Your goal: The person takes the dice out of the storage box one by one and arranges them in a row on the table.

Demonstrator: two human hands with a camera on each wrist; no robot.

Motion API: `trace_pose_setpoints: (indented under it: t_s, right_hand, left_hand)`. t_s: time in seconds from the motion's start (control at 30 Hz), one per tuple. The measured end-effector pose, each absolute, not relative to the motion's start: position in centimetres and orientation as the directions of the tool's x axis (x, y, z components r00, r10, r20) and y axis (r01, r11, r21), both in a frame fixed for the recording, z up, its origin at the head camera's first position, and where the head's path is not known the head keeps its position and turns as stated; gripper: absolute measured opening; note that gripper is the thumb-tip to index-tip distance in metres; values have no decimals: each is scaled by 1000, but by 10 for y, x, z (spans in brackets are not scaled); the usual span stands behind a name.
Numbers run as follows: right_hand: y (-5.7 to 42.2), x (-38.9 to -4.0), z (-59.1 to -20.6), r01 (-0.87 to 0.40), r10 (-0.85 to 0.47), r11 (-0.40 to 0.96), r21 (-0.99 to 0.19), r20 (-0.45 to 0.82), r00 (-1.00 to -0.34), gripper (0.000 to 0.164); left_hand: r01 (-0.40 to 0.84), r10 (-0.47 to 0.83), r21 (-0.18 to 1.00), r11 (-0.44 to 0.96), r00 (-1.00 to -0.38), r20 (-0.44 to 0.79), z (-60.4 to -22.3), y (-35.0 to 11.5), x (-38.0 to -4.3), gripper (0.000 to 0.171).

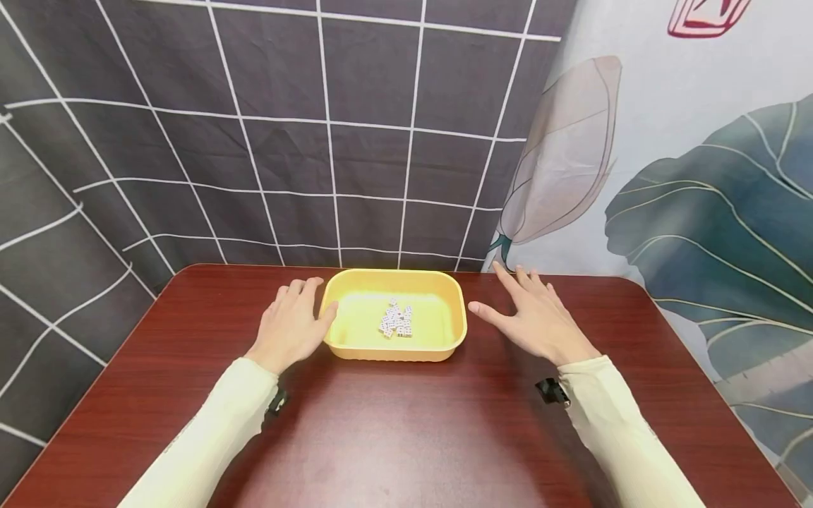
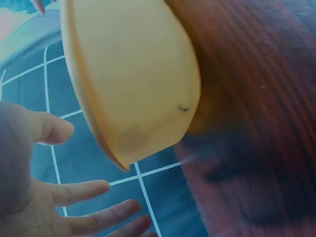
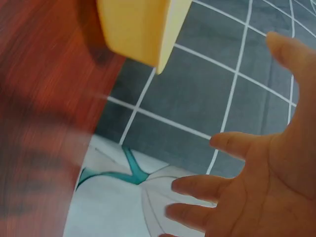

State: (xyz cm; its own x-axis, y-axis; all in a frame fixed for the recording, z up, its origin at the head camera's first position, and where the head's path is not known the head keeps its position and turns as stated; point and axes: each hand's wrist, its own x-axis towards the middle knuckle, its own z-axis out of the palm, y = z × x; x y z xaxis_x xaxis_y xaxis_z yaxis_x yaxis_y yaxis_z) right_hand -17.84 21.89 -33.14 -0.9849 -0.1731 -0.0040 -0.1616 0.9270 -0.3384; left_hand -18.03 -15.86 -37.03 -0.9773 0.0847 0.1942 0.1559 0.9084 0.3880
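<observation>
A yellow rectangular plastic basin (image 1: pixel 394 355) stands near the far edge of the table. On its floor lies a small heap of white dice-like cubes (image 1: pixel 395 321) with dark marks, too small to read. My left hand (image 1: pixel 288 324) is beside the basin's left end, fingers spread, the thumb overlapping the rim in the head view. In the left wrist view a gap shows between that hand (image 2: pixel 64 197) and the basin (image 2: pixel 138 79). To the basin's right, apart from it, my right hand (image 1: pixel 533 317) hovers with fingers spread. The right wrist view shows this hand (image 3: pixel 266 182) holding nothing.
The table (image 1: pixel 394 430) is dark red wood grain. A dark cloth with white grid lines (image 1: pixel 273 155) hangs behind and to the left. A pale cloth with a leaf print (image 1: pixel 718 212) hangs at the right. Small black devices sit at both wrists.
</observation>
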Motion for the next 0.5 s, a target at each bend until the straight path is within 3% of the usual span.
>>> trace_pose_setpoints:
  t_s: [0.5]
  right_hand:
    - [188,-191,-341,-235,-193,863,-448,138,-971,79]
  left_hand:
    - [-2,-18,563,826,-1000,24,-367,-159,-198,56]
